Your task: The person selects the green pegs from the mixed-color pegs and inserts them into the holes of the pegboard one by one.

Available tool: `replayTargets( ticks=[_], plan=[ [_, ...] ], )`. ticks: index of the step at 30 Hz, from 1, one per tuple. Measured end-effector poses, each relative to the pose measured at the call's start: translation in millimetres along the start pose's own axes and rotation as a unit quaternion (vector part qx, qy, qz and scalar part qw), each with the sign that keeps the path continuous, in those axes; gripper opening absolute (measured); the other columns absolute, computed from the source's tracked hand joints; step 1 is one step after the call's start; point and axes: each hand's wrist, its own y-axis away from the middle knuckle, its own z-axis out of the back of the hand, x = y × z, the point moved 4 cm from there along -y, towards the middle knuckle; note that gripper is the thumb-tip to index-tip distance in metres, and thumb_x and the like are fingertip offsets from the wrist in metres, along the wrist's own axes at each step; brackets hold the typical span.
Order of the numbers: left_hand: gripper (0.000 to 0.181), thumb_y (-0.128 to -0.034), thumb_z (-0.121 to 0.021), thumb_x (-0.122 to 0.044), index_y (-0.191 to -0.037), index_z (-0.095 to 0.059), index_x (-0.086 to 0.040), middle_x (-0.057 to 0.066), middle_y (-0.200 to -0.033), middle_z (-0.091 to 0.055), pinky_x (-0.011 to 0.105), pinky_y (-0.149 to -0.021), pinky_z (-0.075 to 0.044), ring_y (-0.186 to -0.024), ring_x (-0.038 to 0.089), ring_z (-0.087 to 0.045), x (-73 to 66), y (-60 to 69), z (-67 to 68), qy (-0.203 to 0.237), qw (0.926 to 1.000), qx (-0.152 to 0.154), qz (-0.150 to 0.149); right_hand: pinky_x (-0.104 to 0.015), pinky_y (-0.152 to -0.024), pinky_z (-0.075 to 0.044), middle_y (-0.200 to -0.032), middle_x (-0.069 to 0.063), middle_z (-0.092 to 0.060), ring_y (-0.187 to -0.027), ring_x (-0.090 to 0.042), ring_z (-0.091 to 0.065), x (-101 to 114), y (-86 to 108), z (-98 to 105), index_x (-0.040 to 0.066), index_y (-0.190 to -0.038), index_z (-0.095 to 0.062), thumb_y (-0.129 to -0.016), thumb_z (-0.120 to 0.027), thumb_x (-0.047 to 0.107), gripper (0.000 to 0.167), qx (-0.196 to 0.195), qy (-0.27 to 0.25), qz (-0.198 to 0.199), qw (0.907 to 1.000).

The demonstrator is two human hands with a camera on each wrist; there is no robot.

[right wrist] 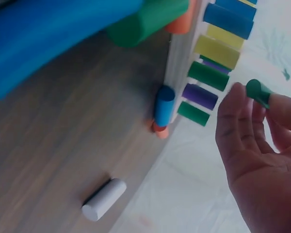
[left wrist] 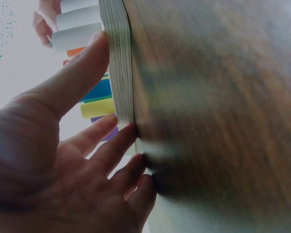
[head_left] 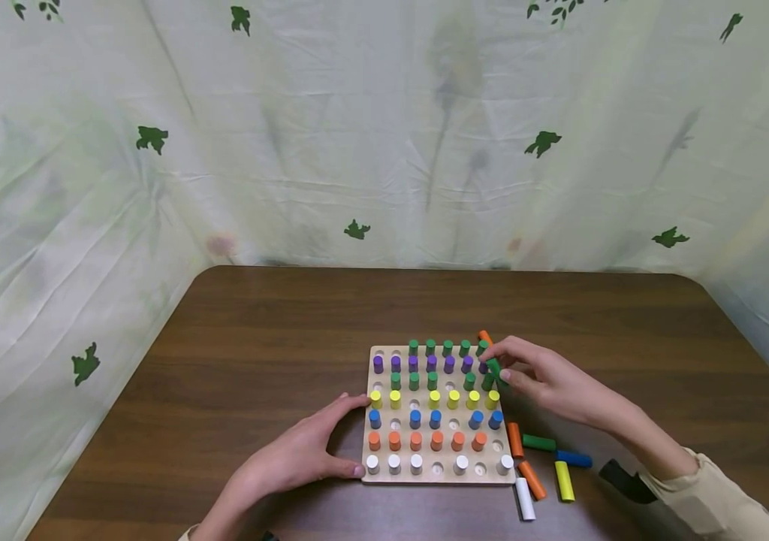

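Note:
A wooden pegboard [head_left: 438,483] holds rows of upright pegs: green, purple, green, yellow, blue, orange and white from far to near, with some bare holes. At its left edge rests my left hand [head_left: 297,454], thumb at the near corner and fingers against the side. The left wrist view shows that thumb [left wrist: 87,60] by a white peg [left wrist: 75,38]. Above the far right part of the board, my right hand [head_left: 547,379] pinches a green peg [right wrist: 258,92] between thumb and fingers, tilted and clear of the holes.
Right of the board lie loose pegs: orange [head_left: 515,439], green [head_left: 538,442], blue [head_left: 574,458], yellow [head_left: 564,482] and white [head_left: 525,500]. Another orange peg [head_left: 484,336] lies past the far right corner. The right wrist view shows a further white peg [right wrist: 104,200]. A curtain [head_left: 384,150] hangs behind the table.

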Motion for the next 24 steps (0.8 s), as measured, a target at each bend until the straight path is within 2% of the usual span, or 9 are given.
replayTargets(
  ticks=[7,12,17,24],
  plan=[
    [0.085,-0.0740,-0.085,-0.043,-0.145,-0.043,-0.027,0.015,-0.155,-0.032,0.063,-0.106,-0.029,-0.141,0.039,-0.031,-1.0,-0.4,0.5,0.002,1.0000,-0.001,0.001,-0.038,-0.086,-0.053,-0.122,-0.007,-0.059,-0.101,-0.022,-0.057,7,-11.3,-2,0.010,-0.125,-0.058,-0.100,-0.060,0.014,0.025,0.010,-0.033,-0.007,0.9994],
    [0.084,-0.0741,-0.085,-0.043,-0.145,-0.043,-0.027,0.015,-0.155,-0.032,0.063,-0.106,-0.029,-0.141,0.039,-0.030,-1.2,0.0,0.6,0.005,1.0000,0.001,0.001,-0.037,-0.084,-0.054,-0.117,-0.007,-0.062,-0.100,-0.020,-0.059,12,-19.6,0,0.013,-0.118,-0.062,-0.097,-0.065,0.016,0.022,-0.004,-0.034,-0.006,0.9994],
    [0.084,-0.0741,-0.085,-0.042,-0.145,-0.043,-0.027,0.015,-0.155,-0.032,0.063,-0.106,-0.029,-0.141,0.039,-0.030,-1.4,0.3,0.6,0.006,1.0000,0.001,0.005,-0.038,-0.081,-0.055,-0.112,0.000,-0.065,-0.095,-0.016,-0.062,18,-28.7,1,0.015,-0.116,-0.065,-0.094,-0.069,0.022,0.023,-0.018,-0.025,0.009,0.9995],
    [0.084,-0.0741,-0.086,-0.041,-0.146,-0.043,-0.027,0.015,-0.156,-0.032,0.065,-0.105,-0.028,-0.141,0.040,-0.030,-1.0,-0.4,-0.2,0.010,0.9999,0.004,0.012,-0.036,-0.077,-0.055,-0.106,0.007,-0.067,-0.091,-0.014,-0.063,25,-40.9,-2,0.014,-0.114,-0.068,-0.094,-0.069,0.027,0.024,-0.009,-0.017,0.029,0.9994]
  ],
)
